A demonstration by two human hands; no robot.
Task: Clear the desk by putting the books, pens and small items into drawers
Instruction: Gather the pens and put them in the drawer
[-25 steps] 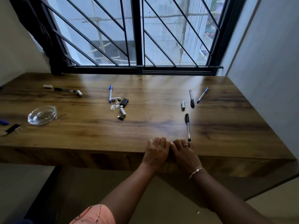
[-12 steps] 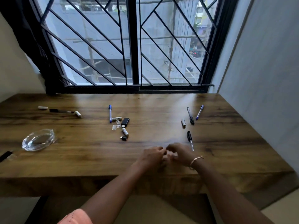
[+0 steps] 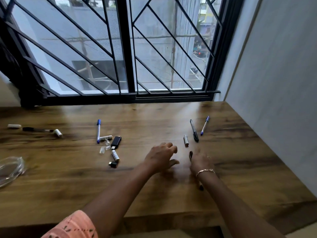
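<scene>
Over the wooden desk (image 3: 240, 169) my right hand (image 3: 201, 163) curls down on a black pen (image 3: 190, 154); the pen's cap shows by my fingers and its tip pokes out under my wrist. My left hand (image 3: 161, 157) hovers beside it, fingers loosely bent, holding nothing. Beyond my hands lie a small battery (image 3: 186, 140), another black pen (image 3: 194, 130) and a blue pen (image 3: 205, 125). Left of centre are a blue pen (image 3: 98, 131), a black USB stick (image 3: 116, 142), a battery (image 3: 115, 155), clear caps (image 3: 102, 149) and a small black adapter (image 3: 113, 164).
A glass ashtray (image 3: 9, 169) sits at the left edge. At the far left lie a white cap (image 3: 14, 126), a dark pen (image 3: 36, 129) and a white cylinder (image 3: 58, 133). A barred window (image 3: 127, 66) backs the desk; a grey wall (image 3: 274, 83) bounds its right side.
Both hands left the desk's front edge and moved forward over the top. My right hand has come down on the nearest black pen, and my view has tilted up.
</scene>
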